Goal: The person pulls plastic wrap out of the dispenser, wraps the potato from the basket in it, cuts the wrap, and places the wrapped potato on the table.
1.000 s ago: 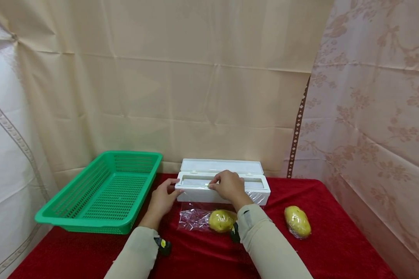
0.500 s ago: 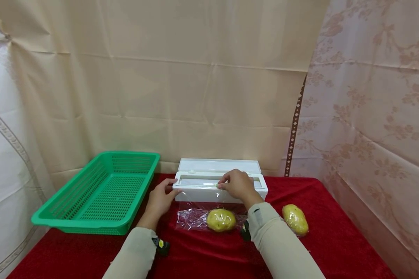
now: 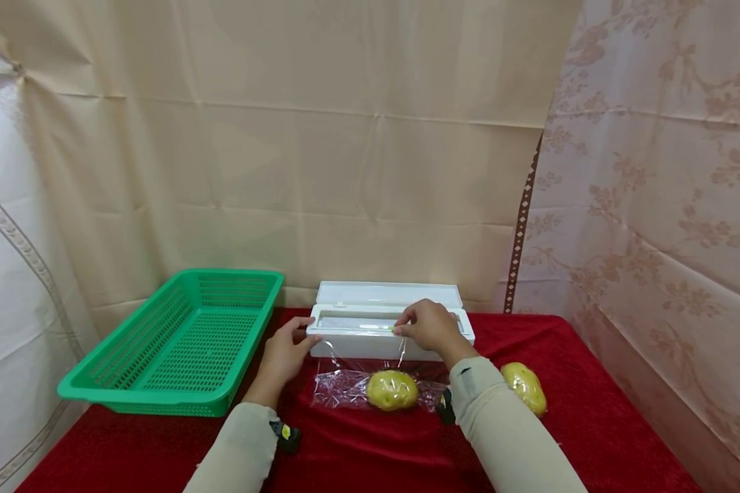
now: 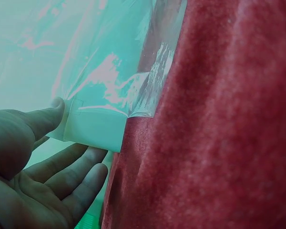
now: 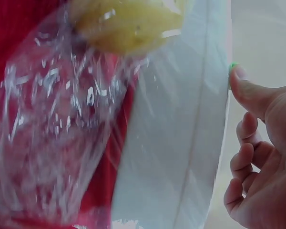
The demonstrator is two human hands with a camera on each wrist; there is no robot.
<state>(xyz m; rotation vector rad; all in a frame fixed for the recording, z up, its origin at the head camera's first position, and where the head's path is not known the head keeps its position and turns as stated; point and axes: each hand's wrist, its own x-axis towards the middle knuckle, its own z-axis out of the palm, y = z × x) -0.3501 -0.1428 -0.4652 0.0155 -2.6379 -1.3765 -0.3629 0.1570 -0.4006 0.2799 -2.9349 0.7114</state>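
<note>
A white cling film dispenser [image 3: 376,346] stands on the table with its lid [image 3: 390,294] raised at the back. My left hand [image 3: 284,348] holds its left end, the thumb at the corner in the left wrist view and the fingers beside the end wall. With thumb and index finger, my right hand [image 3: 428,324] pinches a small green slider [image 3: 394,329] on the dispenser's front edge. Clear cling film [image 5: 52,109] runs from the dispenser down over a yellow potato [image 3: 392,390] in front of it. The film lies crumpled on both sides of the potato.
A second potato [image 3: 524,387], wrapped in film, lies to the right beside my right sleeve. At the left stands a green plastic basket [image 3: 140,396]. Red cloth [image 3: 598,424] covers the table, and beige curtains [image 3: 345,171] hang behind it.
My right hand has moved to the right along the dispenser's front edge with the green slider. My left hand stays on the left end. More of the potato now shows.
</note>
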